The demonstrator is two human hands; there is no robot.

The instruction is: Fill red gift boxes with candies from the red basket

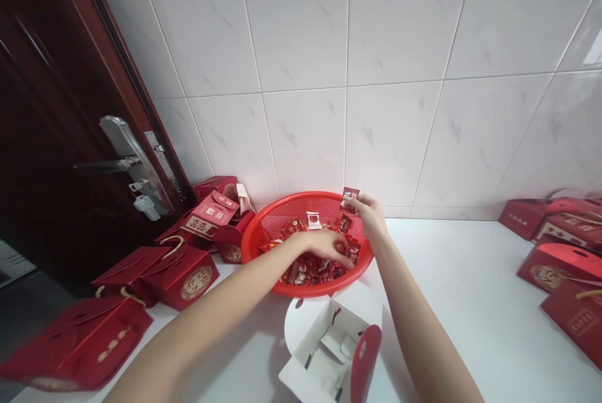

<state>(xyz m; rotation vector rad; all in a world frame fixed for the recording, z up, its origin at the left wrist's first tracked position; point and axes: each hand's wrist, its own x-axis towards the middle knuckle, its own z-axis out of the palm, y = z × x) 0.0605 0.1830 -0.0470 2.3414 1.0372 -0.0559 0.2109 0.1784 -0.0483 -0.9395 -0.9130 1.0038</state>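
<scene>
A red plastic basket holds many small red-wrapped candies and one white-and-red packet. My left hand reaches into it, fingers curved down over the candies; whether it grips one is hidden. Above the basket's right rim, my right hand pinches a small dark red packet between thumb and fingers. In front of the basket stands an opened box, white inside, its flaps spread and one red flap at the right. No candy can be made out inside it.
Red gift boxes, some with rope handles, crowd the left side of the white table. More red boxes lie at the right edge. A tiled wall rises behind, and a dark door with a metal handle stands at the left.
</scene>
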